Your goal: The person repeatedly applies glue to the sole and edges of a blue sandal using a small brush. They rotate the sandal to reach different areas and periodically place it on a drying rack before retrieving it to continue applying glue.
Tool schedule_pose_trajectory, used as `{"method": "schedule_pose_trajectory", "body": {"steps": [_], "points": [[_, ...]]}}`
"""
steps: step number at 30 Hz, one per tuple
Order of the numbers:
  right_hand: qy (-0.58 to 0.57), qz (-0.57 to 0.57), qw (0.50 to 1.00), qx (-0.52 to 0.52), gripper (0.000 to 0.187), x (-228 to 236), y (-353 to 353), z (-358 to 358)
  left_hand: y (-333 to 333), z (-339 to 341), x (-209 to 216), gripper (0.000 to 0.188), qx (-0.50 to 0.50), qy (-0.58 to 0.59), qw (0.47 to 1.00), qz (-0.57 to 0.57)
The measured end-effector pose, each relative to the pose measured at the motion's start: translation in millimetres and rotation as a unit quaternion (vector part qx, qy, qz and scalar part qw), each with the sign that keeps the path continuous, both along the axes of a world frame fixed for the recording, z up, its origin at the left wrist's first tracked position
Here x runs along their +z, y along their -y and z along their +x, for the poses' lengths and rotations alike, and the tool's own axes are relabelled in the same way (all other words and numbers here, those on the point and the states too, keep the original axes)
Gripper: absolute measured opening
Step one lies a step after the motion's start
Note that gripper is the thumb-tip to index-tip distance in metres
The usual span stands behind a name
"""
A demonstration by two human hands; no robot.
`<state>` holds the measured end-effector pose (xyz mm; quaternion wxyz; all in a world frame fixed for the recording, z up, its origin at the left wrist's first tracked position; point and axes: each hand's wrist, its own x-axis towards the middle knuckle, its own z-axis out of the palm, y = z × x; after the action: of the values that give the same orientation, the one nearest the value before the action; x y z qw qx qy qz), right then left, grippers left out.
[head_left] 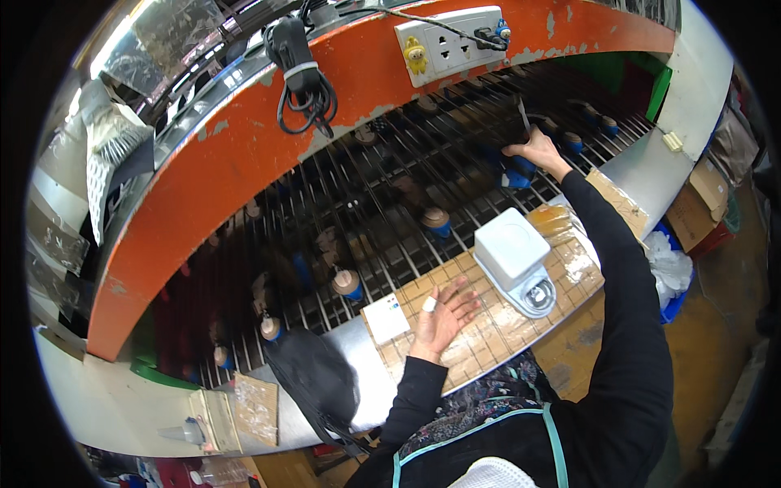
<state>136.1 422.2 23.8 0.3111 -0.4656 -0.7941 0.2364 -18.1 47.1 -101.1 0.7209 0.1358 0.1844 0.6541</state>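
a person's right hand (538, 153) reaches over a rack of metal rods (399, 254), apparently spaced to bear rows of blue pieces (346, 285). its fingers curl at a dark-and-blue piece (517, 176) toward the rack's right; whether they grip it is unclear. the left hand (444, 320), palm up, fingers loosely spread, holds nothing above a board (480, 355).

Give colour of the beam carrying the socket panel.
The beam is orange, with chipped paint; best in head view.
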Motion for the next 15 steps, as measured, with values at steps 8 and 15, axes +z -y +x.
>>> {"method": "schedule_pose_trajectory", "body": {"steps": [8, 15], "points": [[-0.298, -0.142, 0.916, 0.226, 0.063, 32, 211, 66, 15, 21, 43, 0.097, 0.004, -0.109, 0.991, 0.083], [-0.125, -0.169, 0.91, 0.358, 0.08, 5, 322, 95, 81, 46, 67, 0.089, 0.068, -0.133, 0.987, 0.062]]}}
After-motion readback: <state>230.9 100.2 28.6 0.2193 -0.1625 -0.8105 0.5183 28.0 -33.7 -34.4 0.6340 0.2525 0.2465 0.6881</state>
